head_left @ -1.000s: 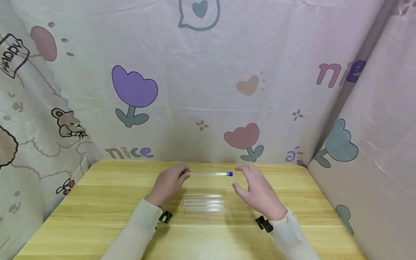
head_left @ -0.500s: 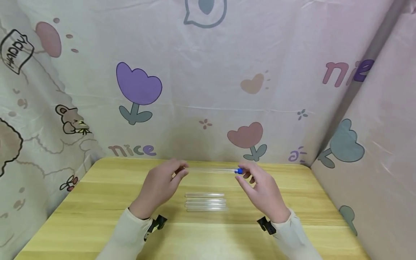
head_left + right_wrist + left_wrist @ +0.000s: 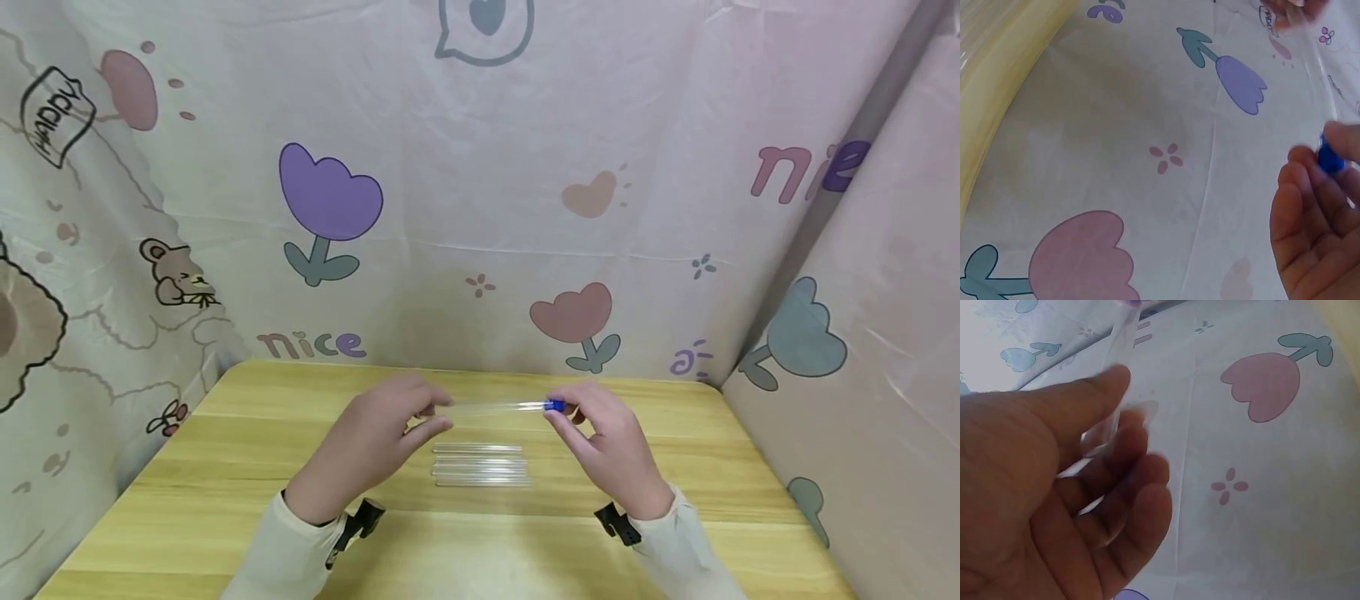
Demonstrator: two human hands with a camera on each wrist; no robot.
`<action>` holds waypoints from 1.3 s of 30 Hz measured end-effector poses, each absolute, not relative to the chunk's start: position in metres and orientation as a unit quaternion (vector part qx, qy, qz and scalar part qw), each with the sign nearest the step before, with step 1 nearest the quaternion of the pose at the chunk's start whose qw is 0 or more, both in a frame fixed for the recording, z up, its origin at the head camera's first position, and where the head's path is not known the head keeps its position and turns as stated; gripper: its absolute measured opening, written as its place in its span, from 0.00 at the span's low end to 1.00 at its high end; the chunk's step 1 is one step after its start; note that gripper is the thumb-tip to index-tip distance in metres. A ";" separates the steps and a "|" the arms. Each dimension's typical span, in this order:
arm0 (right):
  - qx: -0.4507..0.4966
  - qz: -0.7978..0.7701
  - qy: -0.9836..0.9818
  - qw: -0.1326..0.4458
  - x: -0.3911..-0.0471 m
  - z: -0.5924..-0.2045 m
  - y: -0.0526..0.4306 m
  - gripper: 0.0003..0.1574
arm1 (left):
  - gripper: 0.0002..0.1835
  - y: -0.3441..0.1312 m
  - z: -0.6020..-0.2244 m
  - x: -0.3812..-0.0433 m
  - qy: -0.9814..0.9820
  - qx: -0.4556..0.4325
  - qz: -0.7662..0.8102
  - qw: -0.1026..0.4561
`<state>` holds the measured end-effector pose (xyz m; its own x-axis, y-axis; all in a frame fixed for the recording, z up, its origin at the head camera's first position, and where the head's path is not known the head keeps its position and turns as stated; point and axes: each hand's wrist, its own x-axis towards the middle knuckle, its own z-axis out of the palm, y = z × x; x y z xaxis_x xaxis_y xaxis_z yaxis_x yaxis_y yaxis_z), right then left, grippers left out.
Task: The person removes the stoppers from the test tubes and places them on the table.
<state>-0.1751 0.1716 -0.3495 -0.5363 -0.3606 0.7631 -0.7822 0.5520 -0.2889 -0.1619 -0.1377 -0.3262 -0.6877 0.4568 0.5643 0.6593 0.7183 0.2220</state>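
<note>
A clear, thin test tube (image 3: pixel 498 407) is held level above the table, its blue cap (image 3: pixel 553 406) pointing right. My right hand (image 3: pixel 611 442) pinches that cap between thumb and fingers, which the right wrist view also shows at the blue cap (image 3: pixel 1331 159). Around the tube's other end is my left hand (image 3: pixel 375 437), thumb and fingers spread apart with a gap between them. In the left wrist view, the tube's rounded end (image 3: pixel 1099 440) lies between the thumb and the blurred forefinger. Several clear tubes (image 3: pixel 482 467) lie side by side on the table below.
The wooden table (image 3: pixel 480 542) ends at a printed curtain (image 3: pixel 450 167) behind. More curtain hangs at the left and right sides. Black wrist cameras (image 3: pixel 618 525) are strapped over both sleeves.
My right hand came in from the right and took hold of the blue cap. The tube shifted right, and the left thumb and fingers have since spread wider around its end.
</note>
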 end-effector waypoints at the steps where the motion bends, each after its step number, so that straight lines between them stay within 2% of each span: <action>1: 0.355 0.316 -0.815 0.331 -0.175 -0.350 0.171 0.11 | 0.13 -0.138 -0.327 -0.162 -0.890 -0.324 -0.201 0.250; 3: 0.363 0.309 -0.815 0.331 -0.176 -0.352 0.171 0.10 | 0.10 -0.137 -0.328 -0.164 -0.881 -0.342 -0.191 0.265; 8: 0.365 0.309 -0.813 0.331 -0.178 -0.353 0.172 0.11 | 0.09 -0.137 -0.328 -0.165 -0.875 -0.347 -0.191 0.278; 15: 0.356 0.306 -0.817 0.335 -0.176 -0.354 0.173 0.12 | 0.13 -0.140 -0.329 -0.165 -0.893 -0.298 -0.191 0.279; 22: 0.349 0.302 -0.820 0.338 -0.177 -0.354 0.173 0.11 | 0.12 -0.141 -0.327 -0.165 -0.889 -0.295 -0.183 0.298; 27: 0.355 0.311 -0.798 0.374 -0.179 -0.356 0.173 0.08 | 0.11 -0.142 -0.326 -0.165 -0.887 -0.300 -0.177 0.303; 31: 0.358 0.314 -0.783 0.399 -0.179 -0.356 0.173 0.13 | 0.11 -0.142 -0.326 -0.164 -0.883 -0.305 -0.176 0.310; 39: 0.361 0.299 -0.805 0.365 -0.178 -0.354 0.172 0.18 | 0.12 -0.142 -0.326 -0.165 -0.871 -0.320 -0.170 0.332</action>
<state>-0.1783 0.1720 -0.3541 -0.4739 -0.3617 0.8028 -0.7986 0.5607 -0.2188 -0.1648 -0.1424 -0.3259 -0.5740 0.4448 0.6875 0.6702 0.7376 0.0825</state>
